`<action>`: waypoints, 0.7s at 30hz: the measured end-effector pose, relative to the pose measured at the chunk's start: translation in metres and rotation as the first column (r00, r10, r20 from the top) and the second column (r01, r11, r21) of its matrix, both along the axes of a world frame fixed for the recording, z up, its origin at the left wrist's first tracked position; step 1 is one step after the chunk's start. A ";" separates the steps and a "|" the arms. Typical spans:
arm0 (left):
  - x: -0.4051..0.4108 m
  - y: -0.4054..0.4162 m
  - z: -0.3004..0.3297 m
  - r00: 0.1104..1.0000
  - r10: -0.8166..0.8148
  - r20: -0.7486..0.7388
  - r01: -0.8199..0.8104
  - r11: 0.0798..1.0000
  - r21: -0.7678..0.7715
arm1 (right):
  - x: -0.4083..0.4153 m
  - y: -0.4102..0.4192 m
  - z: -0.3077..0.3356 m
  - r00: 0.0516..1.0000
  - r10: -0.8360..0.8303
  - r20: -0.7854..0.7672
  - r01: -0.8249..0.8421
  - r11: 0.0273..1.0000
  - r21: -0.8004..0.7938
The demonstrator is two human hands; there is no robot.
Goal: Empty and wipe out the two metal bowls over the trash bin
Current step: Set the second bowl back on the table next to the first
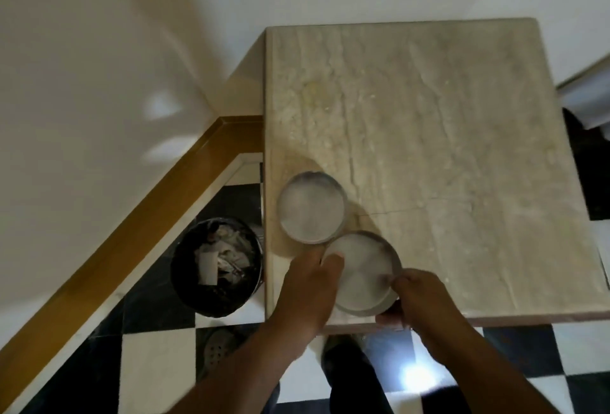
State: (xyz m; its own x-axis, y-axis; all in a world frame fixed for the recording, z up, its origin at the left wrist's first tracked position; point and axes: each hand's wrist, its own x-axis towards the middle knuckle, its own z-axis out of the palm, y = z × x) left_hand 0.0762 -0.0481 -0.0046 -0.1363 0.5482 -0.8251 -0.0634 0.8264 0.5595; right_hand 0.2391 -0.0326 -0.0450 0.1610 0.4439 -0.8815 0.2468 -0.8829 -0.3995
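Two shallow round metal bowls rest on a beige stone table (pixel 445 136) near its front left corner. The far bowl (pixel 312 207) sits untouched. The near bowl (pixel 361 273) touches it and lies at the table's front edge. My left hand (pixel 308 288) grips the near bowl's left rim, thumb over the edge. My right hand (pixel 417 298) holds its right rim, fingers curled under the side. Both bowls look pale and dull inside; the blur hides any contents. A black trash bin (pixel 216 267) stands on the floor left of the table, holding crumpled paper.
Black and white checkered floor tiles (pixel 158 357) lie below. A white wall with a brown skirting (pixel 138 219) runs diagonally at the left. A round floor drain (pixel 216 349) sits near the bin. My foot (pixel 346 357) shows under the table edge.
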 end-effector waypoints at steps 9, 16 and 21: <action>0.070 0.086 -0.014 1.000 -0.019 0.013 0.019 0.999 0.044 | 0.065 0.089 -0.012 0.988 0.061 0.143 -0.082 0.987 0.141; 0.083 0.105 -0.023 1.000 0.011 -0.027 -0.012 1.000 -0.016 | 0.066 0.105 -0.024 0.950 0.182 0.255 -0.222 0.965 0.141; 0.082 0.105 -0.022 0.996 -0.019 -0.089 0.017 1.000 -0.022 | 0.067 0.101 -0.023 0.934 0.246 0.258 -0.287 0.949 0.132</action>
State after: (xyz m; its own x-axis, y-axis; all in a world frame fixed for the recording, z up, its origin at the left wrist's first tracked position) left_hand 0.1583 0.0573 -0.0266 -0.1999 0.5335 -0.8218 0.0012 0.8389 0.5443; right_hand 0.3058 0.0685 -0.0676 0.2104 0.6348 -0.7434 0.5688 -0.6980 -0.4351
